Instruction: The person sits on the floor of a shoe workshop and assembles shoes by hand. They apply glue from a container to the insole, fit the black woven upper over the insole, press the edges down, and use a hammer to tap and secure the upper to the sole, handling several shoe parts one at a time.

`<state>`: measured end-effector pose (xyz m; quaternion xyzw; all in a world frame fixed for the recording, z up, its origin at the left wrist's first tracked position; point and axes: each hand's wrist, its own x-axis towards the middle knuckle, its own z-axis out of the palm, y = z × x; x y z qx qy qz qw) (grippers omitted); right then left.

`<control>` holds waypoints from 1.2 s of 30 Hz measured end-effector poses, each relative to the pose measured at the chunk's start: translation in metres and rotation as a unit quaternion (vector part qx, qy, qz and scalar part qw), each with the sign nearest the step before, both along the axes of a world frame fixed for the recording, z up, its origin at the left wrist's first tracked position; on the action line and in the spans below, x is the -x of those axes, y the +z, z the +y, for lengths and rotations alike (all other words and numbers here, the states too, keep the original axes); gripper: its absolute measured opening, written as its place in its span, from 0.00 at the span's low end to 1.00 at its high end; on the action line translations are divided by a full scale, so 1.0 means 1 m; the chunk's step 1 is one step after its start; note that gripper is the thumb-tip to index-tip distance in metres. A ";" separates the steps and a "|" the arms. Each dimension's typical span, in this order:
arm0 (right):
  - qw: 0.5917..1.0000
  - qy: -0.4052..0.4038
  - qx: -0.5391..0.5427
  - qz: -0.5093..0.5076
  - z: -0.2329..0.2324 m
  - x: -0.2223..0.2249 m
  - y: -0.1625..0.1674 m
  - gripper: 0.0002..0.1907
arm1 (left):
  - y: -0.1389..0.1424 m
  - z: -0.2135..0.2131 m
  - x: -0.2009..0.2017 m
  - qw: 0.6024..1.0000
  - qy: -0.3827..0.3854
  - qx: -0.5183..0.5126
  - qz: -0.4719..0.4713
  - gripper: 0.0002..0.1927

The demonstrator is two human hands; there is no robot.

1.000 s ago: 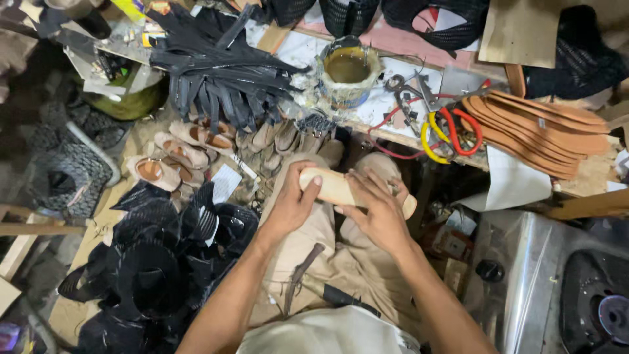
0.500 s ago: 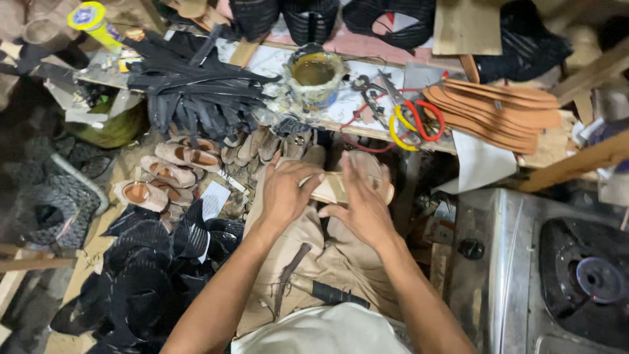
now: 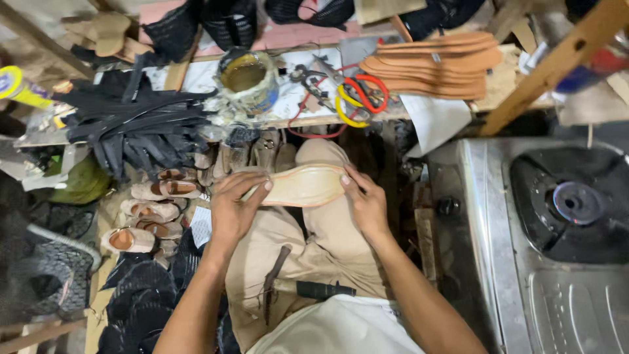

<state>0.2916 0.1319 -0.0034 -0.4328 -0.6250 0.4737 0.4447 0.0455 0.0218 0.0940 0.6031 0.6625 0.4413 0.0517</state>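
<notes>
A pale tan shoe sole (image 3: 303, 185) lies flat across my knees, held at both ends. My left hand (image 3: 234, 208) grips its left end with fingers curled over the edge. My right hand (image 3: 364, 202) pinches its right end. On my lap below rest a dark-handled knife (image 3: 314, 289) and a thin dark tool (image 3: 272, 278). I sit in beige trousers facing a cluttered low bench (image 3: 295, 108).
On the bench stand a glue tin (image 3: 246, 78), red and yellow handled scissors (image 3: 354, 98) and a stack of tan soles (image 3: 436, 65). Black straps (image 3: 137, 128) lie at left, sandals (image 3: 154, 210) on the floor, a metal gas stove (image 3: 557, 216) at right.
The sole has been turned out flat and lengthwise between my hands, which have spread apart to its ends. The camera view has shifted left and moved closer.
</notes>
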 end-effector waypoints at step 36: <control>0.799 0.476 -0.241 -0.277 -0.120 0.021 0.097 0.17 | 0.000 0.002 -0.006 0.997 0.038 -0.036 0.063 0.06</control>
